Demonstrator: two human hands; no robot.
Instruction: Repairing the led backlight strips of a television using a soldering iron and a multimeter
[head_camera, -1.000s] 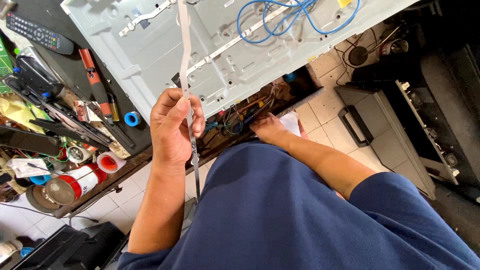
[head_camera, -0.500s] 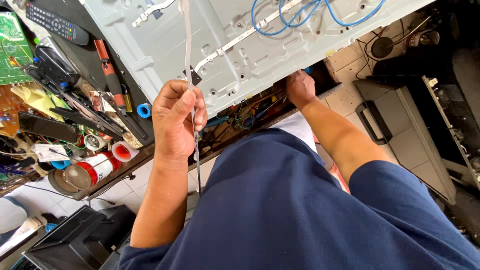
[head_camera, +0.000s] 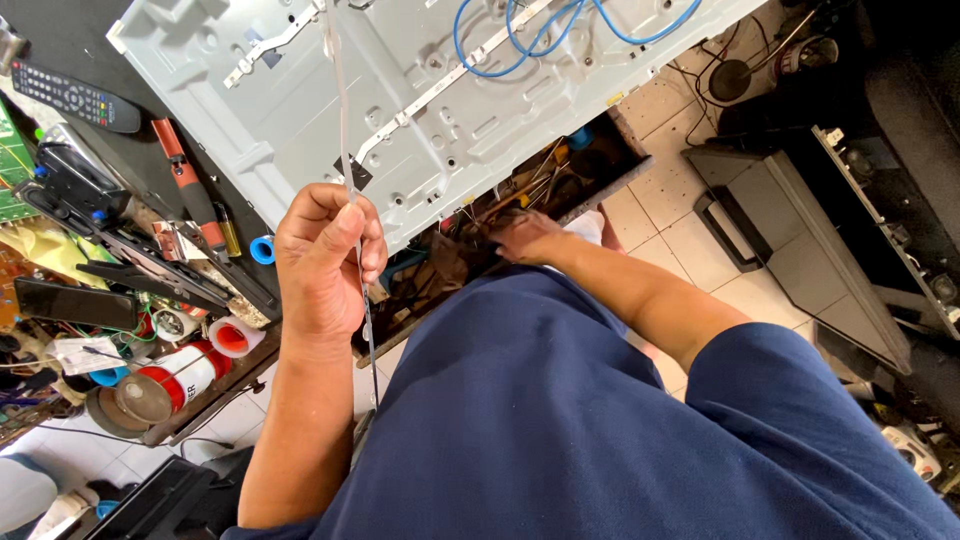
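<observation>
My left hand (head_camera: 325, 262) is closed around a long thin white strip (head_camera: 338, 120) that runs from the grey metal panel (head_camera: 300, 110) on the bench down past my wrist. My right hand (head_camera: 525, 236) reaches into an open drawer (head_camera: 470, 240) under the bench edge, among wires and small tools; whether its fingers hold anything is hidden. Similar white strips lie fixed on the panel, and blue cables (head_camera: 560, 25) loop over its far side.
A remote control (head_camera: 75, 98), a red-handled tool (head_camera: 185, 185), tape rolls (head_camera: 232, 338), a blue ring (head_camera: 262, 249) and clutter crowd the bench's left side. A dark flat case (head_camera: 800, 240) leans on the tiled floor at the right.
My right hand has moved from the panel's edge down into the open drawer. My left hand keeps its hold on the strip, and the view has shifted slightly.
</observation>
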